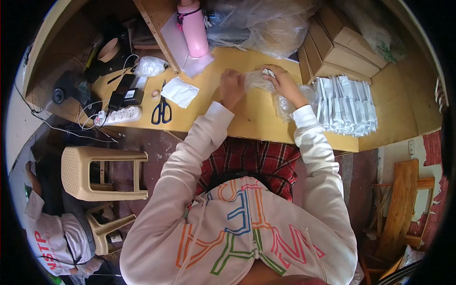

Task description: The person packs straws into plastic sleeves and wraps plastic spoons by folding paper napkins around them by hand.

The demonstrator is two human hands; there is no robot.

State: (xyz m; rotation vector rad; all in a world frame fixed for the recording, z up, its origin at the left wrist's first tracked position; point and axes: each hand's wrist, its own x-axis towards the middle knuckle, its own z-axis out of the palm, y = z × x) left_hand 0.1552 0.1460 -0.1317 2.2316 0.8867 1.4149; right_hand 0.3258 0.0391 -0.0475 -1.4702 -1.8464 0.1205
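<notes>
Currently your left hand rests on the yellow table, fingers curled against the left end of a clear plastic packet; whether it actually pinches the film, you cannot tell from this view. Your right hand is closed over the packet's right end, grasping it from above. The packet lies on the tabletop between both hands, near the table's middle. Crumpled clear film trails under your right wrist. Just right of that wrist sits a row of white wrapped packets, with brown cardboard boxes behind them. A pink bottle stands upright at the far edge. Blue-handled scissors and a white power strip lie well to your left. A beige plastic stool stands on the floor below the table.
</notes>
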